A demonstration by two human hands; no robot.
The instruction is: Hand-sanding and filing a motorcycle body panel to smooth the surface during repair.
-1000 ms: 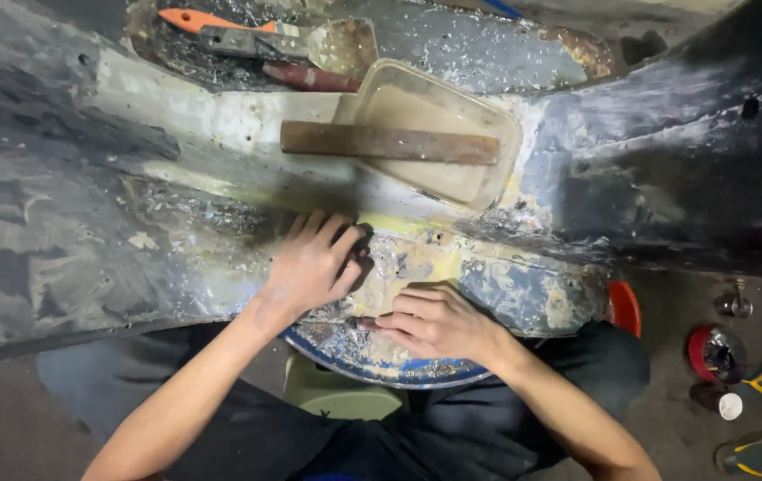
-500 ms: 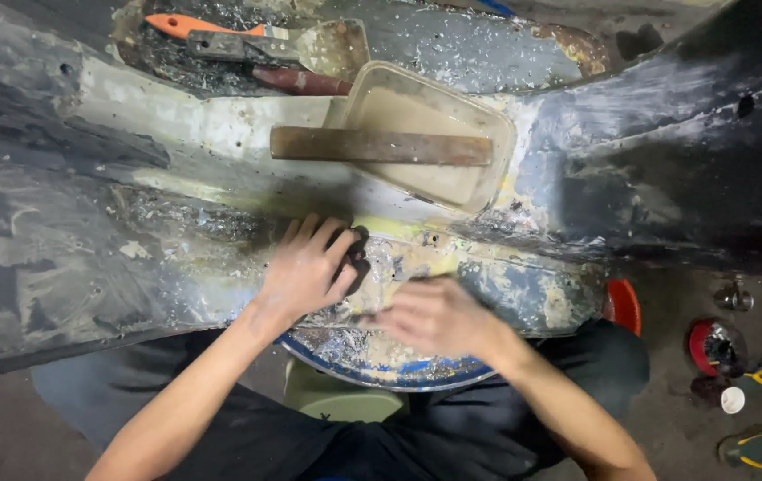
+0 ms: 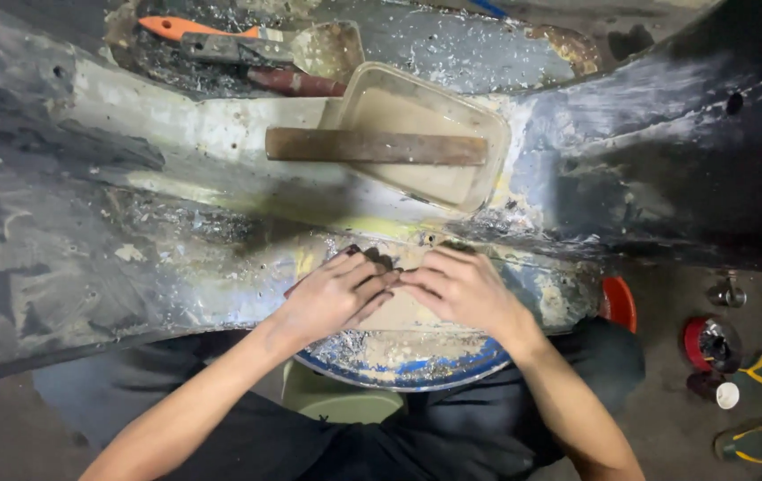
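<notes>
1. Scraped, paint-flecked metal panel (image 3: 132, 258) fills the frame.
2. Left hand (image 3: 332, 296) and right hand (image 3: 461, 289) meet fingertips at lower centre, pressed flat on a filler patch (image 3: 403, 313).
3. Patch lies directly beneath both, equally near.

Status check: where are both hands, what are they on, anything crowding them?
Left hand and right hand fingertips together, pressing on the panel. Grip unclear. Tray with flat bar just beyond, not touching.
</notes>
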